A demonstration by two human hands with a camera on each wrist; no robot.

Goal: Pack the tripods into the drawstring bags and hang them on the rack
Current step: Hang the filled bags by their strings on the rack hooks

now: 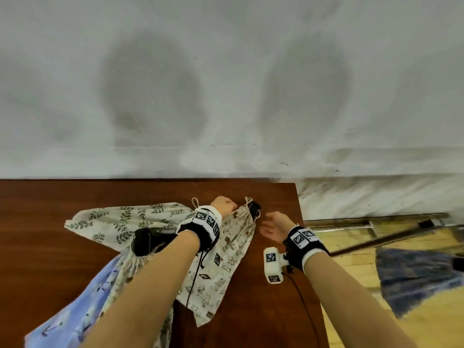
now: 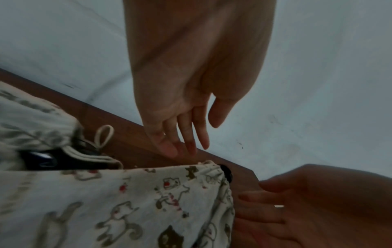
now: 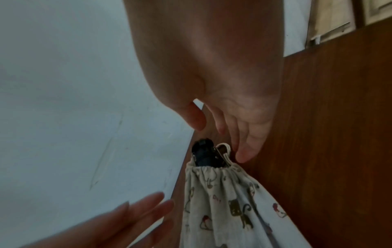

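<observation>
A cat-print drawstring bag [image 1: 226, 259] lies on the brown table [image 1: 50, 222], with the black top of a tripod [image 3: 203, 151] poking out of its gathered mouth near the far edge. My left hand [image 2: 203, 135] hovers just left of that mouth, fingers straight, holding nothing. My right hand [image 3: 220, 142] is open just right of it, fingertips close to the cord loop [image 3: 224, 147]. A leaf-print bag [image 1: 125, 219] lies to the left. Under my left forearm a second black tripod [image 1: 145, 239] sticks out of another gathered bag, and a blue bag [image 1: 70, 310] lies beside it.
A white wall [image 1: 226, 84] rises right behind the table. The table's right edge [image 1: 303, 247] drops to a wooden floor where a blue mop [image 1: 414, 275] and its dark handle lie. A metal rail [image 1: 376, 219] runs along the wall base.
</observation>
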